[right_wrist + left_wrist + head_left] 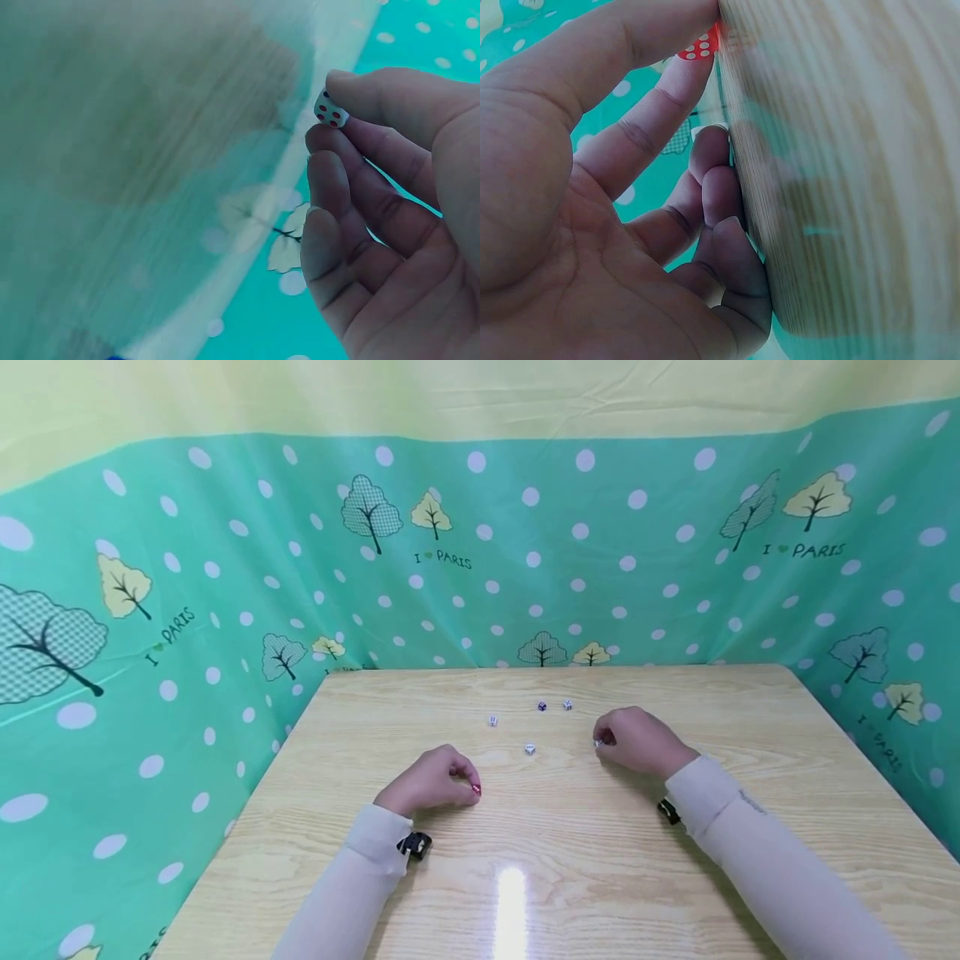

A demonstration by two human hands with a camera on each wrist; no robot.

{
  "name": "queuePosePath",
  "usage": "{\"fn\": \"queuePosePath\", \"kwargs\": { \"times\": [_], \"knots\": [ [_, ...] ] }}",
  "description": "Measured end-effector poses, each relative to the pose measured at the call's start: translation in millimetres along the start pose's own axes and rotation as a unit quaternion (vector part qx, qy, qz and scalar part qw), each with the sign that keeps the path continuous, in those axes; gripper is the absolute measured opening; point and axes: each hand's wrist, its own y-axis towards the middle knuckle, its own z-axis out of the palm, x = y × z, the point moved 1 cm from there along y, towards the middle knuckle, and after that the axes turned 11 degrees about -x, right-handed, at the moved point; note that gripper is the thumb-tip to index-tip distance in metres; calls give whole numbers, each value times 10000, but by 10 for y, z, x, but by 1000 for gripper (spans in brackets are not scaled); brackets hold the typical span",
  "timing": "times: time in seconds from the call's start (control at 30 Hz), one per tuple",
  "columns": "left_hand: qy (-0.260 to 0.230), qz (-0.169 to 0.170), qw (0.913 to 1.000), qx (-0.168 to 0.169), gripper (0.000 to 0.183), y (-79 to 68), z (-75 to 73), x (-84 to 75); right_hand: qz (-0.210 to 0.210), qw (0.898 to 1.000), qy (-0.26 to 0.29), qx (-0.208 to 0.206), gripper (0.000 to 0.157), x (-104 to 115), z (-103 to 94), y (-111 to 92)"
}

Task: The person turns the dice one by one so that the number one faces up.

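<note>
The green cloth [555, 585] behind the desk [585, 860] carries the printed words "I", a heart and "PARIS". Four of these prints can be read whole in the head view: two above the far edge of the desk, one beyond its left edge and one beyond its right. Two more are partly hidden or cut off, one at the far left corner and one at the bottom of the picture. A small grey mark on the right sleeve [765, 847] is too faint to read.

Six dice show in all: four on the desk and one in each hand. The left hand [433, 781] pinches the red die [699, 47], with white pips, between thumb and forefinger, left of the desk's middle. The right hand [637, 742] pinches the held white die [331, 111] between thumb and fingertips, farther toward the right edge; one of its faces bears four red pips. Whether either touches the wood I cannot tell.

Nearest the far edge, the dark die [542, 706] sits just beside the far white die [567, 704]. The left white die [492, 721] lies closer to the left edge, and the near white die [530, 749] lies between the hands, farthest from the far edge of these four.
</note>
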Motion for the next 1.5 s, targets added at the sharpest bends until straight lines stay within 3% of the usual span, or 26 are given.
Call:
{"fn": "queuePosePath", "kwargs": {
  "times": [0.33, 0.67, 1.03, 1.5],
  "knots": [
    [23, -10, 10000, 1, 10, 14, 7, 6, -320, 9991, 264, 94, 5, 265, -106, -445],
    [-5, 15, 10000, 2, 11, 11, 11, -6, -698, 9950, 580, 420, 13, 518, -93, -732],
    [67, 19, 10000, -12, 13, 2, -7, -19, -1034, 9905, 702, 571, 15, 624, -41, -840],
    [-34, -45, 10000, 4, 12, 3, -3, -23, -978, 9936, 351, 440, 13, 619, -70, -867]
  ]
}}
